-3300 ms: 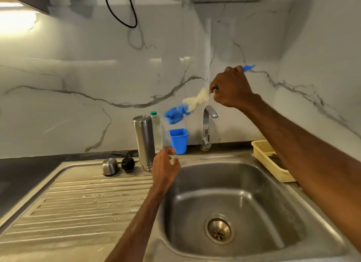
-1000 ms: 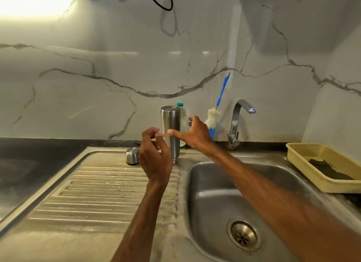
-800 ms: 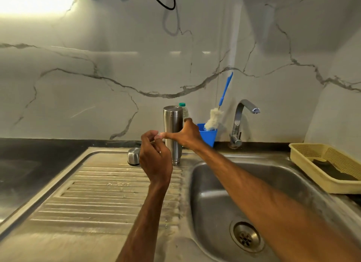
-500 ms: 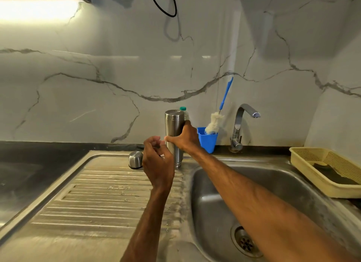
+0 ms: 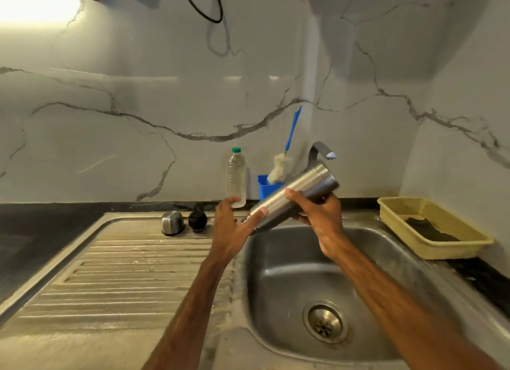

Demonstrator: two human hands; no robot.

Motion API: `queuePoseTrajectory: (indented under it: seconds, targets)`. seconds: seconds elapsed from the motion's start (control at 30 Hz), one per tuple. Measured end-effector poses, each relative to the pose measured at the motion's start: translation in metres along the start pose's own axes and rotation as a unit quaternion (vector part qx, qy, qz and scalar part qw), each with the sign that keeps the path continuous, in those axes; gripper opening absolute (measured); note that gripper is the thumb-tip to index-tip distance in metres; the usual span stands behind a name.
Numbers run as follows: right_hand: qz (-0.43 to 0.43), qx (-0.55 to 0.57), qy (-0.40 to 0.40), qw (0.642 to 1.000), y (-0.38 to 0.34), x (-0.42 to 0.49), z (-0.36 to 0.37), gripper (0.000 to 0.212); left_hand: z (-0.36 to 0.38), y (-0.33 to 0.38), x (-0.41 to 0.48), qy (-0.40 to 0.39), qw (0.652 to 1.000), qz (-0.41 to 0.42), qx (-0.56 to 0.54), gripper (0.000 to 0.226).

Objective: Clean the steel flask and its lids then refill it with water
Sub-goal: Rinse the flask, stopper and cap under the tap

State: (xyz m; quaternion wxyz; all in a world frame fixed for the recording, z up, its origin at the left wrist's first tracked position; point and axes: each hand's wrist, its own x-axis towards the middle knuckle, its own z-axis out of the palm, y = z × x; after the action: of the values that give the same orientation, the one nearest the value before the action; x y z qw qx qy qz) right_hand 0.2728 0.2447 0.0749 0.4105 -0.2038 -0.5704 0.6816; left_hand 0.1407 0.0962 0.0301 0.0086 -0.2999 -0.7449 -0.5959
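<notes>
Right hand [image 5: 320,215] wraps the steel flask [image 5: 300,189] mid-body. The flask is tilted, upper end just below the tap [image 5: 321,149], lower end over the sink [image 5: 289,264] at its back-left rim. Left hand [image 5: 231,229] is flat-fingered, touching the lower end. Risk: smooth steel in a one-hand grip — could slip into the basin or knock the tap. Flask is brushed, slim, seemingly uncapped — steel lid [image 5: 172,223] and black lid [image 5: 197,221] sit at the drainboard's back edge.

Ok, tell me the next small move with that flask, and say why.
Probably swing the flask upright, the left hand steadying its low end, and bring it under the tap. The right hand grips it tilted over the sink, the steel lid and black lid sit on the drainboard, and the brush stands in its blue cup, so scrubbing looks finished.
</notes>
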Motion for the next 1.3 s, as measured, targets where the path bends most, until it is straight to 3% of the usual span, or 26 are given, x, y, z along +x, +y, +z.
queuePoseTrajectory:
  seconds: [0.1, 0.23, 0.33, 0.47, 0.6, 0.67, 0.73, 0.83, 0.93, 1.0, 1.07, 1.2, 1.3]
  targets:
    - [0.034, 0.095, 0.029, 0.994, 0.011, -0.01, -0.039, 0.077, 0.014, 0.019, -0.011, -0.103, 0.983, -0.105, -0.108, 0.092]
    - [0.106, 0.204, 0.044, 0.972, 0.023, -0.011, -0.067, 0.072, 0.035, 0.03, -0.025, -0.186, 0.945, -0.147, -0.227, 0.063]
    - [0.137, 0.242, 0.038, 0.96, 0.028, -0.009, -0.072, 0.067, 0.044, 0.03, -0.029, -0.167, 0.937, -0.144, -0.271, 0.057]
    - [0.172, 0.258, 0.025, 0.95, 0.034, -0.011, -0.069, 0.075, 0.05, 0.024, -0.031, -0.142, 0.933, -0.151, -0.294, 0.062]
    - [0.194, 0.253, -0.006, 0.948, 0.041, -0.015, -0.068, 0.072, 0.053, 0.028, -0.035, -0.075, 0.94, -0.137, -0.303, 0.062]
    - [0.208, 0.171, -0.063, 0.961, 0.044, -0.018, -0.068, 0.069, 0.051, 0.029, -0.034, -0.044, 0.944, -0.112, -0.307, 0.05]
    - [0.228, -0.002, -0.137, 0.964, 0.043, -0.021, -0.069, 0.08, 0.047, 0.031, -0.031, -0.019, 0.945, -0.092, -0.313, 0.043]
    - [0.209, -0.214, -0.226, 0.927, 0.041, -0.025, -0.07, 0.097, 0.038, 0.033, -0.026, 0.023, 0.962, -0.052, -0.267, 0.04]
    - [0.074, -0.344, -0.197, 0.915, 0.049, -0.028, -0.07, 0.076, 0.031, 0.03, -0.021, 0.05, 0.983, 0.011, -0.174, 0.033]
    - [-0.041, -0.448, -0.144, 0.881, 0.055, -0.025, -0.07, 0.058, 0.03, 0.028, -0.02, 0.053, 0.993, 0.039, -0.101, 0.035]
    - [-0.062, -0.437, -0.112, 0.891, 0.054, -0.022, -0.066, 0.053, 0.034, 0.026, -0.021, 0.055, 0.996, 0.057, -0.033, 0.039]
    - [-0.046, -0.392, -0.201, 0.897, 0.057, -0.021, -0.058, 0.09, 0.051, 0.027, -0.031, 0.037, 0.995, 0.088, 0.04, 0.055]
    - [-0.081, -0.357, -0.212, 0.906, 0.066, -0.019, -0.056, 0.09, 0.065, 0.026, -0.039, 0.006, 0.995, 0.092, 0.048, 0.061]
